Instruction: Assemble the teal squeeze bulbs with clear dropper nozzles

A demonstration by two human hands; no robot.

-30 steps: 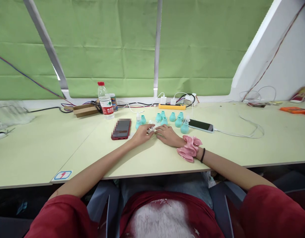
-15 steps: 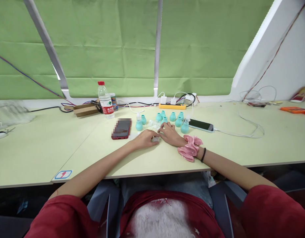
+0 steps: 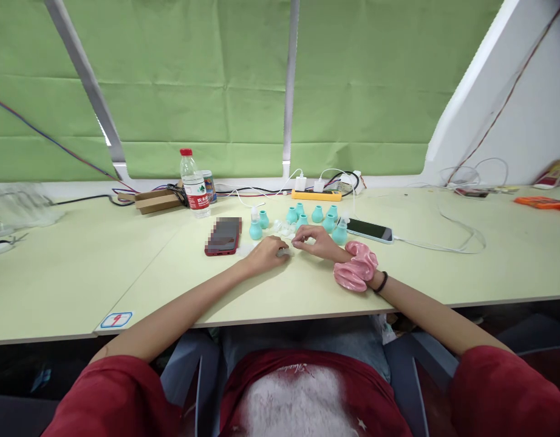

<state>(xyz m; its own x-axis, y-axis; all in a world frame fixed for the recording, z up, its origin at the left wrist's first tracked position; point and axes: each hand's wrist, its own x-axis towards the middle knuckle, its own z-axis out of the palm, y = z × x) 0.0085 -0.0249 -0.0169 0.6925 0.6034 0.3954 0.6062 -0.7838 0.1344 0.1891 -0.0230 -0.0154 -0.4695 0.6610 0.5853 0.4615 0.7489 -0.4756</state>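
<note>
My left hand (image 3: 264, 255) rests low over the table, its fingers closed on a small translucent plastic piece (image 3: 283, 252). Just to the right, my right hand (image 3: 317, 241) is closed in a pinch; whatever is between the fingertips is too small to make out. Behind the hands lies a loose pile of small whitish clear pieces (image 3: 280, 227). Around it stand several turquoise bulbs with open necks, one of them (image 3: 317, 213) toward the back. A bulb at the left (image 3: 256, 229) and another at the right (image 3: 339, 234) carry clear tips.
A red-edged phone (image 3: 225, 236) lies left of the bulbs. At the right is a second phone (image 3: 368, 230) with a white cable. A water bottle (image 3: 195, 185), a cardboard tray (image 3: 158, 202) and a yellow-edged power strip (image 3: 316, 195) line the back of the table (image 3: 426, 273).
My right hand has lifted slightly, turned and drawn its spread fingers into a pinch, its wrist shifting right. My left hand has barely moved; the clear piece in it sits slightly higher.
</note>
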